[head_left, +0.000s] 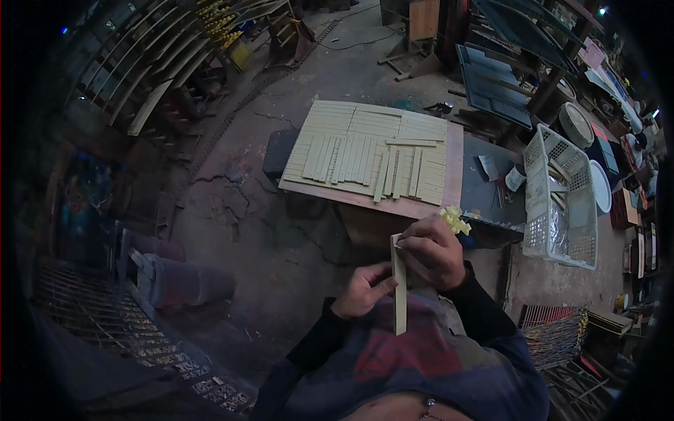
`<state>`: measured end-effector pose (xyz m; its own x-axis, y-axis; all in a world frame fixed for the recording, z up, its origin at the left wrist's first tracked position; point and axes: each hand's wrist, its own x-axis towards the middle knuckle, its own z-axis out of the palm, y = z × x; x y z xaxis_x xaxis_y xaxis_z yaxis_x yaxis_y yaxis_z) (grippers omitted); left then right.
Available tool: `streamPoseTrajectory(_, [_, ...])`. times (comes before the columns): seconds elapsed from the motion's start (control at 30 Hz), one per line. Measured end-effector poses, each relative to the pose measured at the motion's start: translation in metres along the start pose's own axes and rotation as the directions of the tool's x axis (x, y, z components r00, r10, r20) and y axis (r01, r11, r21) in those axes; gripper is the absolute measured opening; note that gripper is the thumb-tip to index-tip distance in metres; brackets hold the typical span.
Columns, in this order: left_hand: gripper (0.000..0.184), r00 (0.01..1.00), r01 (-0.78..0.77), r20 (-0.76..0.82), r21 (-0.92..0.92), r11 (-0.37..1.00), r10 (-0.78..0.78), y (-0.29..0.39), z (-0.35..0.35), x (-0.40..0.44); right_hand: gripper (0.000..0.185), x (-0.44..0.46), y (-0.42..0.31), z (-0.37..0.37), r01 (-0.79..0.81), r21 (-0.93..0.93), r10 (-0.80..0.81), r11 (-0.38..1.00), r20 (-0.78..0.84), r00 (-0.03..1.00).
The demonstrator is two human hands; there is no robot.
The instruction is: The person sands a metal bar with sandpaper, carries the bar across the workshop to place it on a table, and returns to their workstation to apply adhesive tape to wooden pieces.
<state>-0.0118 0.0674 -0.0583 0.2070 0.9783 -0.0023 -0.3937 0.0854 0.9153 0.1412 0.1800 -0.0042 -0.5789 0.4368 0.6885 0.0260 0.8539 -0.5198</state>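
Observation:
A narrow pale wooden strip [400,302] stands nearly upright in front of my chest. My left hand [364,290] is closed around its middle, thumb lying across the front edge. At the strip's top end, my right hand [437,251] has its fingers pinched together; whatever is between them is too small to name. Crumpled pale-yellow pieces [456,220] show just behind the right knuckles, and I cannot tell if they touch the hand. Beyond my hands, similar loose strips [354,160] lie in rows over a panel of pale slats [428,126] on a board [453,165].
The board rests on a dark bench [491,165] that holds a small tub [515,177]. To the right stands a white plastic crate [562,254]. A dark bin [186,282] lies at left, near a metal grating [151,344]. Racks [158,63] stand at the back left.

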Motion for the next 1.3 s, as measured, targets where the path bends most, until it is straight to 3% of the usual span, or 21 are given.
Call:
streamPoseTrajectory(0.1, [0.034, 0.998, 0.027, 0.062, -0.049, 0.998, -0.024, -0.020, 0.014, -0.010, 0.027, -0.003, 0.002, 0.003, -0.016, -0.111, 0.010, 0.994, -0.052, 0.999])
streamPoseTrajectory(0.27, [0.046, 0.959, -0.088, -0.278, -0.120, 0.989, 0.052, -0.023, 0.021, -0.008, 0.027, -0.006, 0.012, 0.018, -0.041, -0.141, 0.029, 0.989, -0.089, 0.996])
streamPoseTrajectory(0.53, [0.042, 0.904, -0.206, -0.402, -0.114, 0.972, 0.145, -0.016, 0.012, 0.015, 0.026, 0.009, 0.006, 0.023, -0.059, -0.132, 0.042, 0.989, -0.128, 0.991])
streamPoseTrajectory(0.63, [0.041, 0.856, -0.232, -0.479, -0.015, 0.973, 0.197, -0.011, 0.006, 0.022, 0.026, 0.008, -0.001, 0.025, -0.070, -0.095, 0.059, 0.993, -0.107, 0.993])
streamPoseTrajectory(0.73, [0.041, 0.830, -0.269, -0.524, -0.075, 0.960, 0.191, -0.008, 0.001, 0.030, 0.027, 0.006, -0.006, 0.025, -0.053, -0.092, 0.045, 0.994, -0.089, 0.995])
streamPoseTrajectory(0.9, [0.040, 0.840, -0.277, -0.510, -0.113, 0.954, 0.183, 0.001, -0.011, 0.036, 0.029, 0.001, -0.019, 0.023, -0.035, -0.048, 0.032, 0.998, -0.065, 0.997])
streamPoseTrajectory(0.97, [0.041, 0.772, -0.337, -0.572, 0.001, 0.942, 0.276, -0.003, -0.019, 0.042, 0.031, -0.002, -0.022, 0.023, -0.022, -0.032, 0.021, 0.999, -0.045, 0.999])
streamPoseTrajectory(1.13, [0.035, 0.774, -0.349, -0.565, -0.005, 0.937, 0.285, -0.003, -0.035, 0.055, 0.032, -0.013, -0.030, 0.022, -0.004, -0.018, 0.004, 1.000, -0.029, 1.000])
streamPoseTrajectory(1.3, [0.032, 0.798, -0.354, -0.556, -0.126, 0.927, 0.230, 0.004, -0.040, 0.068, 0.033, -0.029, -0.034, 0.019, 0.016, -0.012, -0.016, 1.000, -0.056, 0.998])
